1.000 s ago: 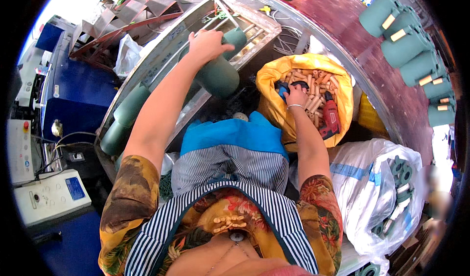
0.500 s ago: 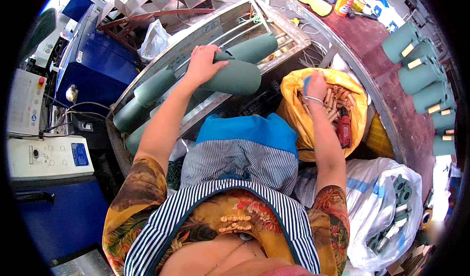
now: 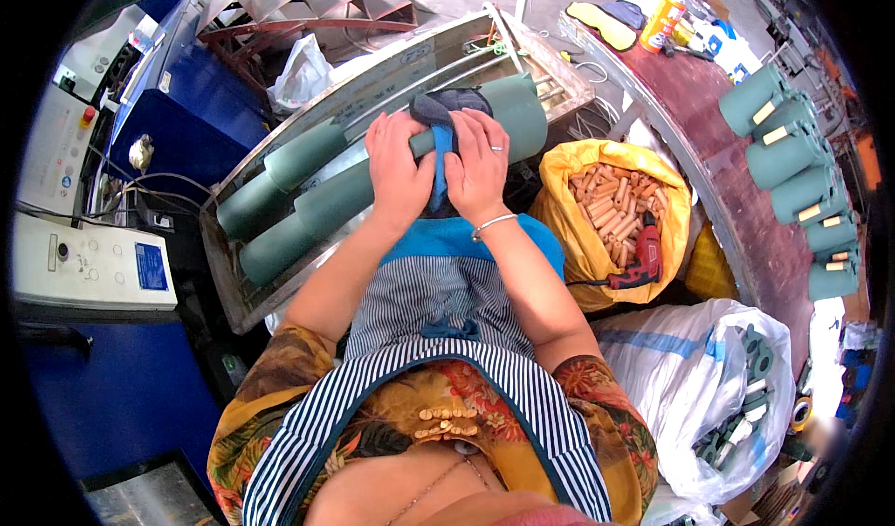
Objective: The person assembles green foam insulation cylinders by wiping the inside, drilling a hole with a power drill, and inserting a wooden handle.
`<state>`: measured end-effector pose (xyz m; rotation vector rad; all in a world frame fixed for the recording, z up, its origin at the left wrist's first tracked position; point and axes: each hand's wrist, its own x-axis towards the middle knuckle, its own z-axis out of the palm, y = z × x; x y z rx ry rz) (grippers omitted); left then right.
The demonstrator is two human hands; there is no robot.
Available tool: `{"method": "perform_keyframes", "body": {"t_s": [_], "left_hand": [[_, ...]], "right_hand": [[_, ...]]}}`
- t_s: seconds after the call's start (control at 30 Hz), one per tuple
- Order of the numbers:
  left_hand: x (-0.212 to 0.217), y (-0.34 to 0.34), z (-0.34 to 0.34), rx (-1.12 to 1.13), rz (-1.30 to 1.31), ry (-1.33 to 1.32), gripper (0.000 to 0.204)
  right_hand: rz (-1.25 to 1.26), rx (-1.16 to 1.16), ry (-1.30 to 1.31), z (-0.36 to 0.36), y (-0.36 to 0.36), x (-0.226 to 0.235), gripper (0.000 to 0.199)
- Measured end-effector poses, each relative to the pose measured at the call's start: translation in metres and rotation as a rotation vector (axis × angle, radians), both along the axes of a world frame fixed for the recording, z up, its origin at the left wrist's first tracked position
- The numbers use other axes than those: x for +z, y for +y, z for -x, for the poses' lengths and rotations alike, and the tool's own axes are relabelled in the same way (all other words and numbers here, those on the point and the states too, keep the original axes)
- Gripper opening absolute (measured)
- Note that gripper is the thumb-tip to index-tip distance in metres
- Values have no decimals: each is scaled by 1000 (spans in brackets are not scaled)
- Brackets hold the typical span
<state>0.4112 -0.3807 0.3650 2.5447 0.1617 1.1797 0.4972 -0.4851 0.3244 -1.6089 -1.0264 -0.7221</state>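
Note:
Both my hands are together in front of my lap, at a dark grey, curled piece [image 3: 443, 106] with a bright blue strip [image 3: 439, 167] running down it. My left hand [image 3: 396, 167] has its fingers bent over the left side of the piece. My right hand [image 3: 477, 167] curls over the other side, and the two thumbs face each other across the strip. What lies under my fingers is hidden. A green cylinder [image 3: 517, 116] lies just beyond my right hand. Other green cylinders [image 3: 303, 153] rest end to end in the long trough [image 3: 373, 97].
On my right stands a yellow bag [image 3: 559, 167] of short wooden dowels [image 3: 611, 209], with a red power drill [image 3: 643, 260] on it. Behind it, green cylinders with wooden pegs [image 3: 778, 153] line a dark red table [image 3: 685, 88]. A white sack [image 3: 653, 358] and blue machine [image 3: 121, 395] flank me.
My right hand has left the yellow bag and joined my left. The green cylinder under my left hand has been turned, and the drill now lies at a different angle on the bag.

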Motion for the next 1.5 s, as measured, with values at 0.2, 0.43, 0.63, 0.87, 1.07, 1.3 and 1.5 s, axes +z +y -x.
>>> {"method": "perform_keyframes", "body": {"t_s": [0.2,0.43,0.63,0.87,1.07,1.3,1.5], "left_hand": [[0,-41,16,112,-30,-195,32],[-8,-54,20,176,302,-345,33],[-30,12,67,-122,2217,77,34],[-27,-2,95,-19,2087,180,41],[-6,3,86,-92,1353,115,23],[23,-30,67,-436,-90,28,27],[-32,-60,69,-231,380,90,25]], "right_hand": [[-40,-218,398,-46,-4,-31,40],[-894,824,1687,74,7,-19,59],[-1051,1625,1664,53,-24,-40,61],[-836,1300,1569,-7,-72,4,50],[-351,980,1575,-44,-120,-28,61],[-149,804,1695,-39,-136,-47,44],[-4,249,1528,-123,-173,-131,29]]}}
